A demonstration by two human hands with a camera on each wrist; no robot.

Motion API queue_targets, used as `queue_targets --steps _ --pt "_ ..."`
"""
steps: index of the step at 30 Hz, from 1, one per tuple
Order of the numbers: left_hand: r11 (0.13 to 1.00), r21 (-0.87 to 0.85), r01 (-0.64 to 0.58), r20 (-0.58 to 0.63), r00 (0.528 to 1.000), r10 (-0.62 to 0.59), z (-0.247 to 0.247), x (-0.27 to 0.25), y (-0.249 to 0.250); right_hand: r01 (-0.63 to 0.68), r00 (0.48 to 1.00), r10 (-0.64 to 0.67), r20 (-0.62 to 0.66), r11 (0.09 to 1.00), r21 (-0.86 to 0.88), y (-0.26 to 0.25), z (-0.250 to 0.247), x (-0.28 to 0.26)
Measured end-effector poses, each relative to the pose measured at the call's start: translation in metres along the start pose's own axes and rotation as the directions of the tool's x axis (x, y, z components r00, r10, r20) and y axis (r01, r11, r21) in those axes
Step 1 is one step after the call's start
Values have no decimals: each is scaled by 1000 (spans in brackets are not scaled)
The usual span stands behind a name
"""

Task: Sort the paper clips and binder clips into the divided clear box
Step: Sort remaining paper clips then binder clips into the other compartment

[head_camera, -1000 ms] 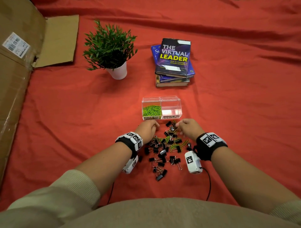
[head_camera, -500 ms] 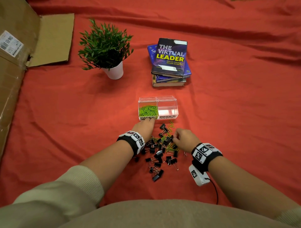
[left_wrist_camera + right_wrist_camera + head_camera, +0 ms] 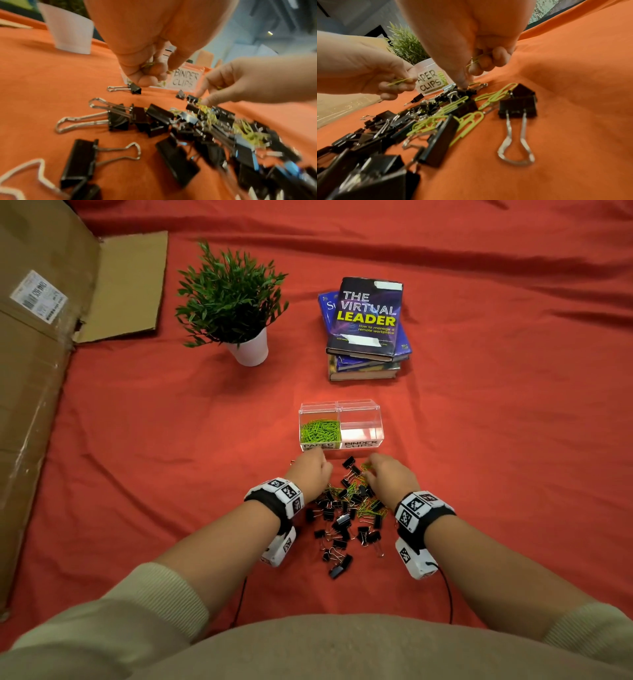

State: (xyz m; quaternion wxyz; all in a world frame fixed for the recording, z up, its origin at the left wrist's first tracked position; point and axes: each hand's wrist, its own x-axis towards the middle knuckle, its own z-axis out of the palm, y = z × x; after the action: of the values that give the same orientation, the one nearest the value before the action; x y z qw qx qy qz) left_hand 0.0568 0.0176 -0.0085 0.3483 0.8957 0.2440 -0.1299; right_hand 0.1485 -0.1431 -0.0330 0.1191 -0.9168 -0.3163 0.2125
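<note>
A clear divided box (image 3: 359, 406) stands on the red cloth; its left half, labelled PAPER CLIPS (image 3: 429, 82), holds green paper clips (image 3: 320, 431), its right half, labelled BINDER CLIPS (image 3: 184, 79), looks empty. Just in front lies a pile of black binder clips (image 3: 342, 522) mixed with green paper clips (image 3: 467, 121). My left hand (image 3: 313, 470) is curled just before the box and holds green paper clips (image 3: 399, 81). My right hand (image 3: 385, 474) reaches into the pile's far end, fingers curled round green paper clips (image 3: 477, 59).
A potted plant (image 3: 233, 302) and a stack of books (image 3: 366, 326) stand beyond the box. A large cardboard box (image 3: 30, 371) runs along the left. Red cloth (image 3: 513, 440) lies open to the right and left of the pile.
My right hand moved forward from the pile's middle to its far end near the box. My left hand drew back slightly from the box front.
</note>
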Motion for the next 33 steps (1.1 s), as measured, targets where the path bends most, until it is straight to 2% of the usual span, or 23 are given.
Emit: queue_targets --steps 2,6,10,11,13,15,17,20,24,26,27,28,29,30,32,33 --pt "991 -128 35 -10 999 -36 -3 0 -5 24 999 -24 -22 999 -28 1 3 -2" --pt "961 -267 71 57 997 -58 -7 -4 -13 36 998 -39 -50 997 -64 2 10 -6" --pt "925 -348 152 132 985 -112 -6 -7 -23 52 998 -50 27 993 -108 1 7 -4" --pt "914 -368 170 141 982 -126 -5 -7 -25 35 998 -30 56 995 -91 1 5 -2" --pt "888 -411 207 149 976 -158 -6 -8 -25 -98 984 94 152 995 17 -3 -6 1" --pt "855 -460 240 155 970 -188 -8 -9 -21 -213 965 164 203 945 250 -1 -14 0" --pt "838 -484 253 153 967 -204 -8 -10 -17 -260 962 178 205 824 504 0 -23 -7" --pt "875 -435 212 96 977 -189 -3 -8 -18 -350 934 151 323 558 752 -2 -37 -14" --pt "956 -272 106 24 994 -103 4 -7 -19 -460 888 69 455 168 872 -5 -37 -11" --pt "992 -116 43 45 998 -38 4 -9 -18 -484 875 39 482 81 871 -9 -36 -10" --pt "1000 -20 7 72 997 -5 5 -10 -19 -484 875 25 484 83 871 -13 -36 -8" --pt "997 71 -31 99 995 24 5 -12 -19 -479 877 18 480 123 869 -18 -35 -5" --pt "987 148 -66 121 991 48 5 -13 -20 -463 883 25 469 218 859 -23 -34 -2" --pt "973 210 -94 135 989 66 5 -15 -20 -430 894 51 444 368 824 -28 -32 1" --pt "945 302 -128 131 987 92 5 -17 -18 -317 925 77 372 696 645 -36 -28 7" --pt "931 336 -144 132 986 105 5 -17 -17 -256 931 63 359 812 524 -38 -25 10"
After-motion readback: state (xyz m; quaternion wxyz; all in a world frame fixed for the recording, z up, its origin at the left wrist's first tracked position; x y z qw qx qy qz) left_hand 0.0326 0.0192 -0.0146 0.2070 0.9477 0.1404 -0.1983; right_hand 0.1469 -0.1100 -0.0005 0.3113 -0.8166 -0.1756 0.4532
